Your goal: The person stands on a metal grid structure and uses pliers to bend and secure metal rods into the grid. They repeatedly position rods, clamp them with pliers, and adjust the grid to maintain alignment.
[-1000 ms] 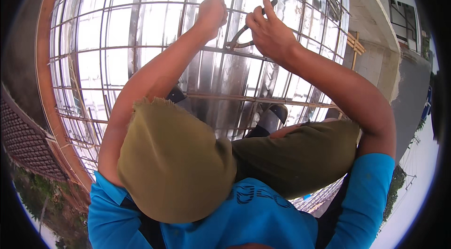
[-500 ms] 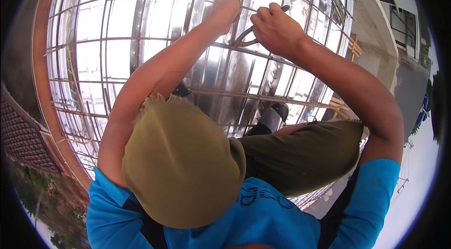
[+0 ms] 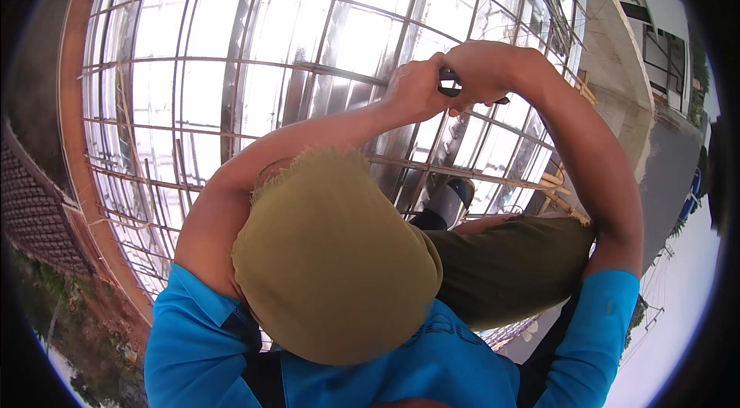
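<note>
My left hand [image 3: 415, 89] and my right hand [image 3: 484, 71] meet above a grid of thin steel rebar [image 3: 231, 60]. Dark metal pincers [image 3: 450, 91] sit in the right hand, with one handle end poking out below its fingers. The right wrist is bent sharply over. The left fingers are closed and touch or nearly touch the pincers; what they pinch, if anything, is hidden. The pincers' jaws are hidden by the hands. Beneath the bars lies shiny corrugated metal sheeting [image 3: 208, 23].
A bundle of loose rods [image 3: 553, 3] rests on the grid at the upper right, near a concrete edge [image 3: 620, 46]. My bent knee in olive trousers [image 3: 512, 273] and a boot [image 3: 460, 192] are below the hands. A brown beam [image 3: 73, 100] borders the left side.
Both hands have come together, lower and to the right. The left hand moved down from the upper bars to the right hand. The right wrist turned over, swinging the pincers round.
</note>
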### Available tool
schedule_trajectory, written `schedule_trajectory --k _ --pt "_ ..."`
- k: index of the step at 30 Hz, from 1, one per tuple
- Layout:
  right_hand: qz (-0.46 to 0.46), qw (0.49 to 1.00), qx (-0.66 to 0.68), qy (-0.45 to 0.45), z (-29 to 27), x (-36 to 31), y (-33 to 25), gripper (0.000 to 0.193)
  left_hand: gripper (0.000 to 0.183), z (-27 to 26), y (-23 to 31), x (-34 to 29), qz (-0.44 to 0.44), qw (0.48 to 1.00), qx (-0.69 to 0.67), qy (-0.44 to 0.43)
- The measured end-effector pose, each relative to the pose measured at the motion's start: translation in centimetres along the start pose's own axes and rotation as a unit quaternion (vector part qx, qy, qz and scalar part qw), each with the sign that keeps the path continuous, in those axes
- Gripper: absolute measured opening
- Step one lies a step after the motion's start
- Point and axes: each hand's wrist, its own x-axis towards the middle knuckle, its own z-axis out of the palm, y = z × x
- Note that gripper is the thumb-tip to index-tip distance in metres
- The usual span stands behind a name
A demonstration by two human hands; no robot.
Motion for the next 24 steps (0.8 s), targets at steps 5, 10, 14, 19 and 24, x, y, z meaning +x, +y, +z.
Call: schedule_trajectory --k 5,10,14,19,24 --pt "0.049 0.819 -0.352 0.452 5.5 -5.5 -0.7 0.027 0.033 -1.1 -0.3 2.5 -0.030 0.999 -0.001 -0.017" --pt "-0.046 0.719 -0.483 0.497 7.7 -1.0 1.8 0.028 0.034 -0.2 -1.7 3.9 0.027 0.993 -0.001 -0.113" --pt "0.011 0.827 -0.371 0.423 9.5 4.6 5.4 0.028 0.037 -2.4 0.9 2.9 0.019 0.991 0.001 -0.134" --pt "0.006 0.849 -0.295 0.438 11.2 4.6 6.8 0.019 0.049 2.1 -0.5 0.6 0.125 0.982 0.129 0.057" --pt "0.016 0.967 -0.143 0.213 6.4 1.9 3.4 0.020 0.049 3.2 -0.2 -0.5 0.061 0.994 0.049 0.074"
